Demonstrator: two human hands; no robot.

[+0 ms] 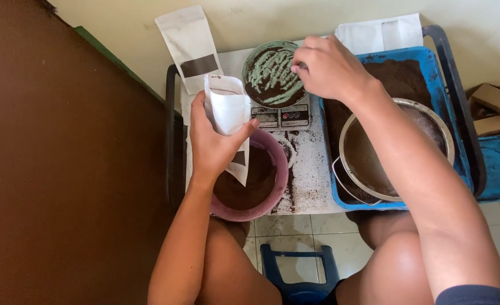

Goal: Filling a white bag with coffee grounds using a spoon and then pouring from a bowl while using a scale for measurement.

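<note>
Left hand: wrapped round a white pouch, mouth up, held above the pink bowl at the table's near-left edge
Right hand: fingers pinched narrow over the green dish on the scale at the far edge — whether they hold a small tool or just powder, I cannot tell
Powder: brown, in the bowl, streaked in the dish, heaped in the blue tray on the right side, scattered on the table between
Sieve: metal, resting in the tray under the right forearm
Spare pouch: lies flat by the far-left corner
Risk: the pouch leans slightly — a loose grip could tip powder past the bowl; the forearm could knock the sieve; a nudge of the dish would upset the scale's reading
</note>
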